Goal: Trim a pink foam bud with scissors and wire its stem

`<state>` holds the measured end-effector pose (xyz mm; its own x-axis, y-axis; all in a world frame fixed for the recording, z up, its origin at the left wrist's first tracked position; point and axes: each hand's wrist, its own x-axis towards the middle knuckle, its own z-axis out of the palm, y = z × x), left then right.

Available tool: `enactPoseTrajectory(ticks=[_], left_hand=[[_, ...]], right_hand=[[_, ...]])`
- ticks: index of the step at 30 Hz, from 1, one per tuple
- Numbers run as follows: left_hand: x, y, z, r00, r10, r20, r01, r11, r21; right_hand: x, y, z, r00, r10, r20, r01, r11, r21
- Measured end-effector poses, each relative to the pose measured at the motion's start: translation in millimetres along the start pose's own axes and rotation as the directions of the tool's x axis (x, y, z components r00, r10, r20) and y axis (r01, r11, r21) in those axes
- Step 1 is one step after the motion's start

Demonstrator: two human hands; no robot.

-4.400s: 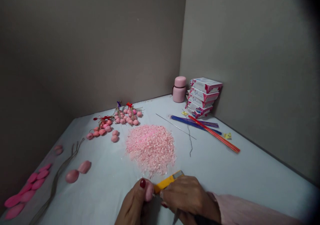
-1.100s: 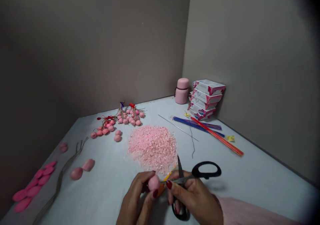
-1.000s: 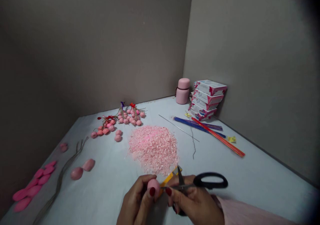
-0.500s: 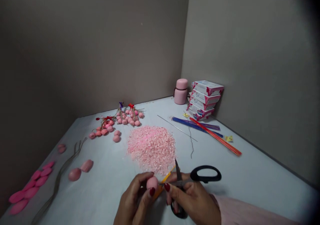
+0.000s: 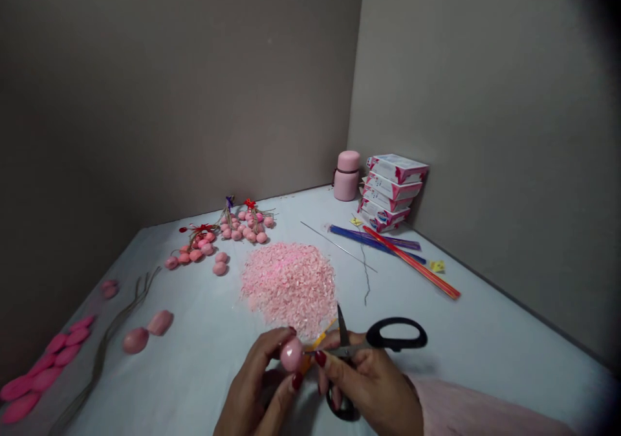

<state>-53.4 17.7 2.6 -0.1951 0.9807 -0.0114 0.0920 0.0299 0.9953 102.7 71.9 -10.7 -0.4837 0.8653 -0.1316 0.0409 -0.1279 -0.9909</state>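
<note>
- The left hand (image 5: 257,381), at the bottom centre of the frame, has its grip closed to the width of a pink ball (image 5: 292,354), pinched between thumb and fingers.
- The right hand (image 5: 371,378), just right of it, has its grip curled round the scissors (image 5: 348,351); a yellow cutter (image 5: 320,341) also lies along its fingers, partly hidden.
- The scissors stand spread: one blade points up, the other points left to the ball's right side. Whether its tip enters the ball I cannot tell.
- A pink sleeve (image 5: 475,403) reaches to the lower right.
- Shavings (image 5: 288,284) lie heaped on the bench (image 5: 204,339) at centre, just above the hands.
- At lower left are two larger lumps (image 5: 135,341), twine (image 5: 100,358) and bright pink ovals (image 5: 45,361).
- Left of centre, near the wall, sit tied bunches (image 5: 236,234) of small balls.
- Right of centre, a flask (image 5: 346,182) stands beside stacked boxes (image 5: 392,190); red strips (image 5: 417,264) cross blue strips (image 5: 352,233) below them.
</note>
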Motion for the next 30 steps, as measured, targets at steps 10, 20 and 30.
enactPoseTrajectory(ticks=[10, 20, 30], left_hand=[[8.4, 3.9, -6.5, 0.967, -0.142, 0.213, 0.146, 0.989, -0.004], [2.7, -2.9, 0.6, 0.994, 0.108, -0.011, -0.108, 0.994, 0.015], [8.3, 0.9, -4.5, 0.971, -0.218, 0.099, 0.213, 0.975, 0.059]], right_hand=[[-7.2, -12.8, -3.6, 0.962, -0.255, 0.1, 0.274, 0.903, -0.33], [8.0, -1.4, -3.3, 0.998, 0.064, 0.021, -0.067, 0.987, 0.144], [-2.1, 8.5, 1.8, 0.992, 0.078, 0.099, -0.077, 0.997, -0.013]])
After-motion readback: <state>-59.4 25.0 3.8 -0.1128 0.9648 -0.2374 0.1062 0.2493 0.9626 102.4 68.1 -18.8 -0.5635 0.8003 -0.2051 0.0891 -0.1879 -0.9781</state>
